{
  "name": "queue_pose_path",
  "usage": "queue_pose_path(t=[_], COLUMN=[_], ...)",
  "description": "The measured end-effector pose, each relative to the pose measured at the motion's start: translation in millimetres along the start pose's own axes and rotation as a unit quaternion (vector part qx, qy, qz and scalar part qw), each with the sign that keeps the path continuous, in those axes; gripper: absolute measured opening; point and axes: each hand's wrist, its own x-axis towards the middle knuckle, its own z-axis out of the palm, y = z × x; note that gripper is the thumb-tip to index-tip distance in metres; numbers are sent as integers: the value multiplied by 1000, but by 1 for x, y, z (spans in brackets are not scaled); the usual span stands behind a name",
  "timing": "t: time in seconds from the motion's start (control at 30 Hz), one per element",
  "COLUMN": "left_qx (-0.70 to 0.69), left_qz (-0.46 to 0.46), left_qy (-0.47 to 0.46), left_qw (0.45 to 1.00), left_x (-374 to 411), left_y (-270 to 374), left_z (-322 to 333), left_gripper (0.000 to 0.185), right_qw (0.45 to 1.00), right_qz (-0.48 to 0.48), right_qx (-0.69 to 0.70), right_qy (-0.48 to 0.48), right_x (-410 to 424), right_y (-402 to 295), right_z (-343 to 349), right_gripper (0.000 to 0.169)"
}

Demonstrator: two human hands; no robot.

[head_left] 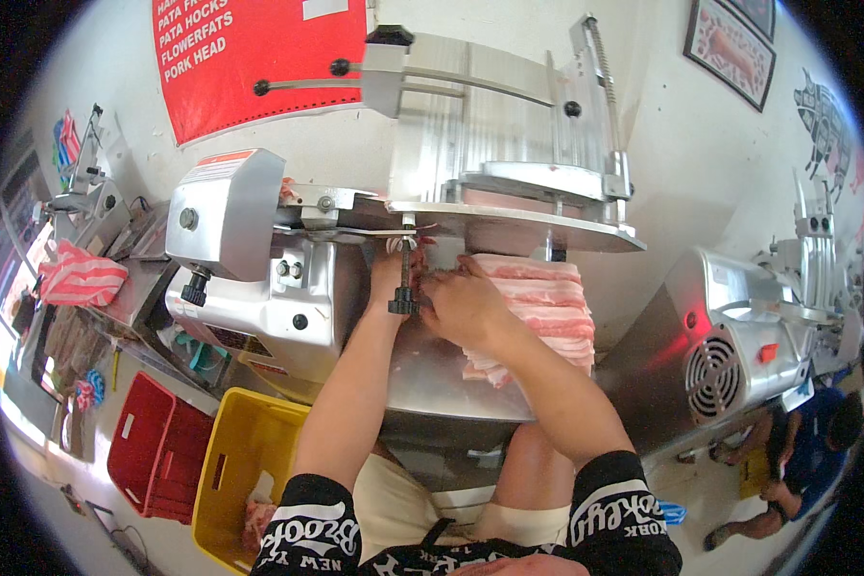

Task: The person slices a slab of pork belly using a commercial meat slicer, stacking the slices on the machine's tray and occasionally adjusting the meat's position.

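My left hand reaches in beneath the raised plate of a metal meat slicer, partly hidden behind a screw with a black knob. Close on its right, my right hand has bent fingers at the same spot. Between the hands is some dark reddish stuff, perhaps meat scraps; what either hand grips is hidden. Touching or just beside my right hand lies a stack of sliced pork belly, layered in pink and white strips on the steel tray.
At lower left stand a yellow crate with meat in it and a red crate. Another slicer is at right, near a seated person. A striped cloth lies on the left bench. A red sign hangs behind.
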Motion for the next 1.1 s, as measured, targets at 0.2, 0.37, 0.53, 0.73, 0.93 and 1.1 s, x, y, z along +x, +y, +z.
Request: queue_pose_path(t=[0.2, 0.37, 0.53, 0.73, 0.93, 1.1], left_qx=[-9, 12, 97, -158, -200, -177], left_qz=[10, 29, 71, -86, -118, -137], left_qy=[41, 33, -8, -37, -46, -71], left_qw=[999, 999, 993, 983, 972, 972], left_x=[-7, -13, 20, 16, 3, 0], left_y=[9, 12, -16, -14, 4, -2], left_z=[13, 22, -20, -8, -10, 3], left_gripper=[29, 28, 29, 35, 21, 19], right_qw=[975, 977, 987, 982, 959, 936], right_qz=[55, 61, 3, 58, 67, 98], right_qx=[95, 93, 19, -127, 58, 152], right_qy=[195, 180, 157, 123, 268, 301], right_x=[12, 12, 15, 2, -34, -64], right_y=[5, 10, -4, -14, -17, 42], right_z=[6, 11, 9, 17, -21, -40], right_gripper=[77, 81, 73, 50, 26, 21])
